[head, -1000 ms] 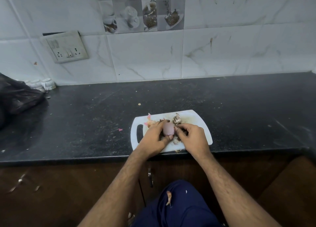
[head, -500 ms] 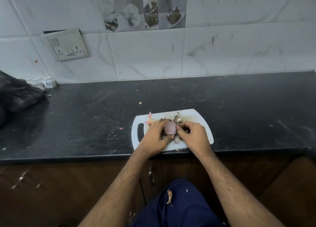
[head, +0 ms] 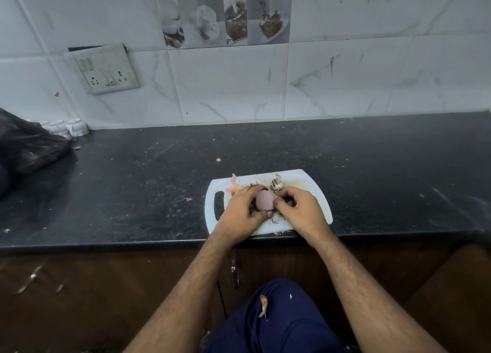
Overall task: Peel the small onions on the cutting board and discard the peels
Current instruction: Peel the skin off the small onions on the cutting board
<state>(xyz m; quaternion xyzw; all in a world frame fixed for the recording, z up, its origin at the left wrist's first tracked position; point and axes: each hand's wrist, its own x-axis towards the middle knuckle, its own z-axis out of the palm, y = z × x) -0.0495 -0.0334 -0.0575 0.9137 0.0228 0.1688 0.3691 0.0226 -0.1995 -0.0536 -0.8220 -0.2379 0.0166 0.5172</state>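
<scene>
A small pale-purple onion [head: 264, 200] is held just above the white cutting board [head: 313, 190] at the counter's front edge. My left hand [head: 243, 214] grips it from the left, fingers over its top and thumb beneath. My right hand [head: 300, 211] pinches its right side with thumb and fingertips. Loose peels [head: 276, 184] lie on the board behind my hands, and more scraps [head: 275, 221] sit under them. Whatever else is on the board is hidden by my hands.
The black counter [head: 372, 166] runs wide on both sides of the board. A black plastic bag [head: 29, 145] sits at far left, with small white cups [head: 75, 126] behind it. A peel scrap [head: 263, 306] clings to my blue trousers. Small crumbs dot the counter.
Both hands stay on the onion above the board. My fingers have shifted slightly around it, and the onion has turned a little.
</scene>
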